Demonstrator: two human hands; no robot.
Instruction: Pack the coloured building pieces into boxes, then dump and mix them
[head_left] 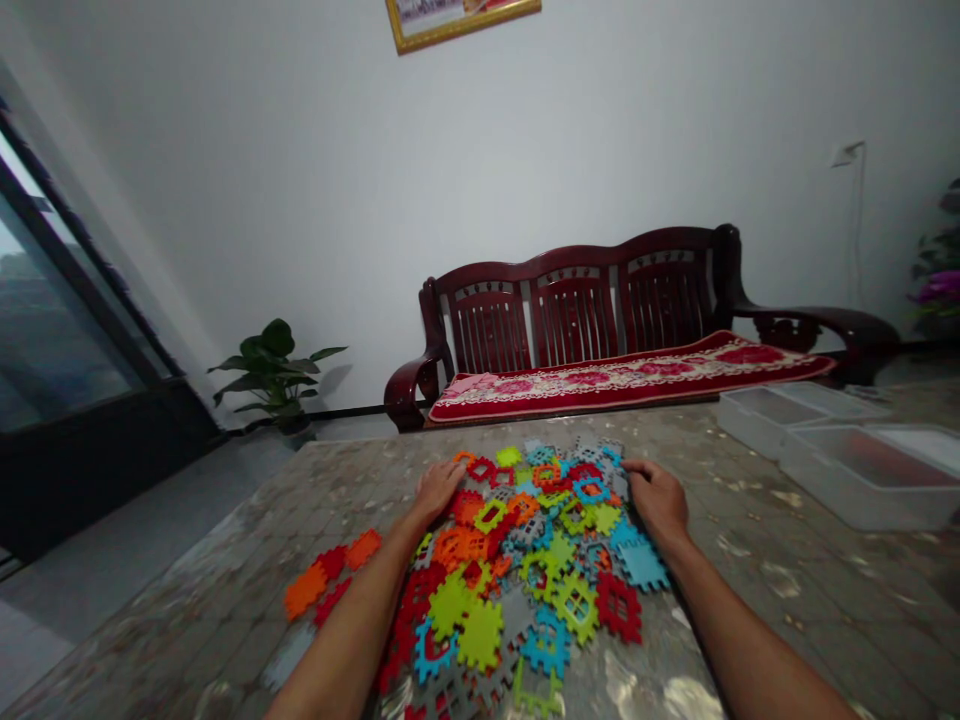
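A heap of interlocking plastic tiles (517, 560) in red, orange, lime green, blue and grey lies on the table between my forearms. Some tiles are solid squares with notched edges; others have window-like openings. My left hand (439, 490) rests at the far left edge of the heap, fingertips against an orange tile (465, 458). At the far right edge, my right hand (658, 500) touches the grey and blue tiles with its index finger extended. Its lower fingers are partly hidden. Neither hand visibly grips a tile.
Several red and orange tiles (307, 590) lie apart, left of my left forearm. Two translucent plastic boxes (862, 490) stand at the table's right. Beyond the patterned table (255, 520) are a dark wooden bench (570, 300) with a red cover and a potted plant (277, 370).
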